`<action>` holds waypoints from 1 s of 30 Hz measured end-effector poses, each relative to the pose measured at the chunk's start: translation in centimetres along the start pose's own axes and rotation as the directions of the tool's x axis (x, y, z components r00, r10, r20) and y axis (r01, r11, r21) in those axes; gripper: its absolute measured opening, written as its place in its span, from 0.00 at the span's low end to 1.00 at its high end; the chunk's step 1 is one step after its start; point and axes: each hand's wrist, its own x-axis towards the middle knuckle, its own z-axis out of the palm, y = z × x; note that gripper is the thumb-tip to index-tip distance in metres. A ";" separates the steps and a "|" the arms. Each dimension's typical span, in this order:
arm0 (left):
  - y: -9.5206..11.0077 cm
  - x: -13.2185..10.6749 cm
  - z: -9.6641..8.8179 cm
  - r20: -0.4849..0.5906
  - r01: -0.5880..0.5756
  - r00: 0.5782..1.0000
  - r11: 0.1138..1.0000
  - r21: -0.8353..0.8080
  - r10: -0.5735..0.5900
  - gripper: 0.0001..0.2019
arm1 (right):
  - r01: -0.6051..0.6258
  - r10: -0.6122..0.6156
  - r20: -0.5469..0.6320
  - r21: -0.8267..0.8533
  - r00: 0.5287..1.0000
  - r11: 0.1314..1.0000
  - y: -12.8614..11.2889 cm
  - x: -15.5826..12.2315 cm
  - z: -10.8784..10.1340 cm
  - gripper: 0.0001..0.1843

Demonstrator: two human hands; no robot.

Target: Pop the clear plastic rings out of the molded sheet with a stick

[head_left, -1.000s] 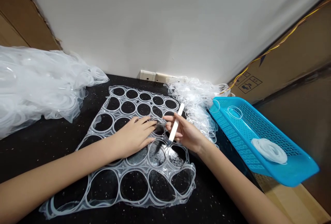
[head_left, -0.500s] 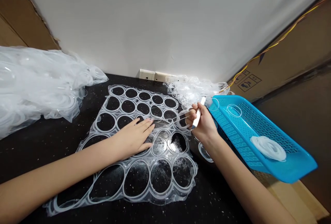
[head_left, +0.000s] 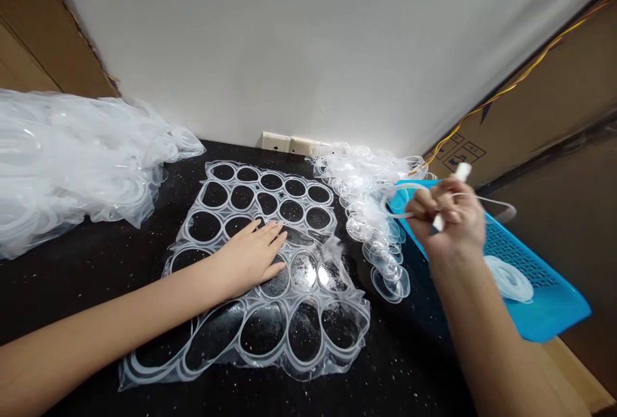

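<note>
Left hand (head_left: 248, 259): fingers spread, pressed flat on one clear plastic sheet (head_left: 286, 330), which lies on the black table (head_left: 385, 365); two far rows of five holes each. Right hand (head_left: 446, 218), raised over one blue basket (head_left: 554, 317): fingers pinching one white tool (head_left: 461, 173) and one clear strip (head_left: 482, 197). One heap of clear rings (head_left: 62, 160) lies left of the sheet, a second heap of clear rings (head_left: 366, 192) right of it. One white coil (head_left: 508, 279) in the basket.

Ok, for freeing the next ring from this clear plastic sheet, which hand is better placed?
Probably the left: the left hand lies flat on the clear plastic sheet itself. The right hand is raised over the blue basket, holding a white tool and a clear plastic strip.
</note>
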 end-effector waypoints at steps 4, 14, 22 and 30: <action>-0.6 -0.2 -0.6 0.002 -0.023 1.000 1.000 -0.017 0.023 0.24 | -0.041 0.070 0.147 -0.197 0.987 0.980 -0.8 -1.0 -0.5 0.13; 0.9 -0.3 -4.2 -0.198 -0.003 0.970 0.806 -0.592 -0.142 0.17 | -0.334 0.514 0.356 -0.458 0.781 0.824 3.9 -4.7 0.9 0.16; 3.3 0.0 -3.5 0.110 0.111 0.993 0.064 -0.992 -0.032 0.13 | -0.571 0.639 0.462 -0.297 0.615 0.765 5.6 -6.5 1.5 0.18; 3.3 0.0 -3.5 0.235 0.196 0.969 -0.346 -0.918 -0.074 0.14 | -0.624 0.655 0.435 -0.235 0.618 0.745 5.8 -6.1 1.1 0.16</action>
